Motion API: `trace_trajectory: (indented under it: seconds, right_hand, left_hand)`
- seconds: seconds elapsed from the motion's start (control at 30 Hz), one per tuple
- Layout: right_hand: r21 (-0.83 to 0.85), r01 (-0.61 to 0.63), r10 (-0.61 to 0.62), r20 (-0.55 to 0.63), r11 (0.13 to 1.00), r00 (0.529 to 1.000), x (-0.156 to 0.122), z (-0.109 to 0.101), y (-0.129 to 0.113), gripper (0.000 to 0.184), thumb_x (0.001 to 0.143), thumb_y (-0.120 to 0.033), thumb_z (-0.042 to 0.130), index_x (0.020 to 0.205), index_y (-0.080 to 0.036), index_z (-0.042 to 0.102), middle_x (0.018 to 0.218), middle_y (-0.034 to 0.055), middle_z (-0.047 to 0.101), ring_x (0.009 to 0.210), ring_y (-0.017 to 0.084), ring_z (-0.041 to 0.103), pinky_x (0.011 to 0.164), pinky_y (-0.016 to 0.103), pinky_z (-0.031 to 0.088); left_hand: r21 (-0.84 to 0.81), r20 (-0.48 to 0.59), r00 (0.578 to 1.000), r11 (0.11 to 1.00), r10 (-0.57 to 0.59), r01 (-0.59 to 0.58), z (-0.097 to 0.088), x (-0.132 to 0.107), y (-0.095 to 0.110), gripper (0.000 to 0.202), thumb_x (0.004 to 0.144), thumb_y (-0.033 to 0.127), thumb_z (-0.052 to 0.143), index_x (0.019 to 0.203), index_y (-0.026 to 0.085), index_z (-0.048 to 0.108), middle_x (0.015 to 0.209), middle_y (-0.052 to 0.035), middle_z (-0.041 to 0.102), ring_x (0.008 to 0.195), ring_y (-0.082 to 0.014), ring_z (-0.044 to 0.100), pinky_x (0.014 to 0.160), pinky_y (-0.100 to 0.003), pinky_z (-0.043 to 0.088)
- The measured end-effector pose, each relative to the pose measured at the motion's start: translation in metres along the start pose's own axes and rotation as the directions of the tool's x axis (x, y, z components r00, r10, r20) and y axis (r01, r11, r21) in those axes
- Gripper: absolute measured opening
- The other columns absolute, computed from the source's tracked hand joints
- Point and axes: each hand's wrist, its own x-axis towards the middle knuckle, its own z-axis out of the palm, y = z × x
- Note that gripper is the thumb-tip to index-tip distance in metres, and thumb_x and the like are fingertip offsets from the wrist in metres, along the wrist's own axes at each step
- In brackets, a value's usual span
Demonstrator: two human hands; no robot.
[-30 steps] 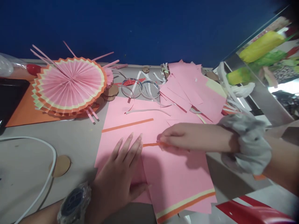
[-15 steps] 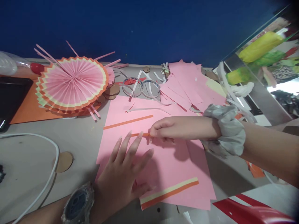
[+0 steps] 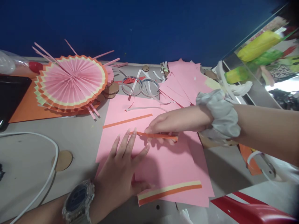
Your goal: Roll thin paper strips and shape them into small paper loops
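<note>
My left hand (image 3: 123,168), with a watch (image 3: 78,199) on its wrist, lies spread over the pink paper (image 3: 173,165). Its fingertips touch the left end of a narrow orange paper strip (image 3: 161,136). From the right comes my right hand (image 3: 168,124), a pale scrunchie (image 3: 220,115) round its wrist; its closed fingers hold that strip along the middle and right part. Above, another orange strip (image 3: 127,121) lies slanted on the paper. Along the paper's lower edge runs a glued-looking band of cream and orange (image 3: 170,191).
A pleated pink paper rosette (image 3: 72,81) stands at left, near a black device (image 3: 11,99) and a white cable (image 3: 54,149). Tape rings (image 3: 150,88), pink sheets (image 3: 179,81) and scraps lie at the back. A cardboard disc (image 3: 63,160) and a red-and-white object (image 3: 247,208) flank the front.
My right hand has shifted slightly left and turned, and more of the orange strip now shows across its fingers. My left hand stays spread on the paper, fingertips moved slightly.
</note>
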Motion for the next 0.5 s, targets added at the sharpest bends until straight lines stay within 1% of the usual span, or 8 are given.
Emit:
trace_trajectory:
  seconds: [0.07, 0.13, 0.2, 0.3, 0.4, 0.5]
  right_hand:
    - [0.066, -0.028, 0.027, 0.02, 0.997, 0.999, 0.002, -0.003, -0.001, 0.027, 0.084, -0.038, 0.046, 0.08, -0.019, 0.064, 0.074, 0.0005, 0.063, 0.052, 0.007, 0.052, 0.05, 0.02, 0.039]
    - [0.096, -0.049, 0.047, 0.023, 0.994, 0.999, 0.004, -0.004, 0.0, 0.029, 0.083, -0.041, 0.046, 0.082, -0.018, 0.064, 0.077, 0.0015, 0.064, 0.051, 0.007, 0.051, 0.05, 0.02, 0.04]
    - [0.072, -0.056, 0.056, 0.005, 0.996, 0.998, 0.005, -0.003, 0.002, 0.033, 0.084, -0.043, 0.044, 0.083, -0.017, 0.064, 0.078, 0.0029, 0.064, 0.051, 0.007, 0.051, 0.051, 0.02, 0.04]
    - [0.046, -0.036, 0.037, -0.015, 0.998, 0.999, 0.006, 0.003, 0.011, 0.037, 0.086, -0.045, 0.04, 0.083, -0.015, 0.063, 0.077, 0.0048, 0.064, 0.05, 0.007, 0.049, 0.052, 0.021, 0.04]
    - [0.157, -0.023, 0.024, -0.009, 0.987, 1.0, 0.008, 0.012, 0.025, 0.038, 0.084, -0.048, 0.042, 0.087, -0.015, 0.062, 0.077, 0.0046, 0.063, 0.053, 0.009, 0.052, 0.053, 0.021, 0.041]
    - [0.252, -0.016, 0.022, -0.019, 0.968, 1.0, 0.008, 0.017, 0.033, 0.035, 0.084, -0.046, 0.044, 0.087, -0.016, 0.061, 0.074, 0.0026, 0.06, 0.054, 0.008, 0.052, 0.053, 0.02, 0.041]
  left_hand:
    - [-0.003, 0.004, 1.0, 1.0, 0.0, 0.0, 0.0, 0.0, 0.0, 0.084, 0.071, 0.069, 0.048, 0.139, 0.025, 0.027, 0.148, -0.0191, 0.003, 0.133, -0.0408, 0.006, 0.103, -0.059, 0.014]
    - [-0.006, 0.008, 1.0, 1.0, -0.004, 0.005, 0.0, -0.001, 0.001, 0.081, 0.072, 0.066, 0.051, 0.138, 0.025, 0.03, 0.148, -0.0187, 0.001, 0.133, -0.0403, 0.005, 0.104, -0.058, 0.015]
    - [-0.011, -0.001, 1.0, 1.0, -0.012, 0.012, 0.0, -0.001, 0.001, 0.078, 0.073, 0.065, 0.051, 0.137, 0.025, 0.031, 0.148, -0.018, 0.0, 0.134, -0.04, 0.005, 0.104, -0.057, 0.015]
    - [-0.023, -0.039, 0.999, 1.0, -0.003, 0.002, 0.0, -0.001, 0.001, 0.082, 0.072, 0.07, 0.046, 0.138, 0.024, 0.03, 0.148, -0.0186, -0.003, 0.133, -0.0404, 0.007, 0.103, -0.057, 0.016]
    - [-0.032, -0.054, 0.999, 0.999, -0.003, 0.002, 0.0, 0.0, 0.001, 0.084, 0.07, 0.072, 0.045, 0.138, 0.024, 0.03, 0.148, -0.0187, -0.005, 0.133, -0.0413, 0.009, 0.102, -0.057, 0.019]
    - [-0.029, -0.051, 0.999, 1.0, -0.01, 0.009, 0.0, 0.001, 0.001, 0.085, 0.069, 0.072, 0.047, 0.138, 0.027, 0.028, 0.148, -0.0176, -0.006, 0.133, -0.0419, 0.009, 0.1, -0.058, 0.022]
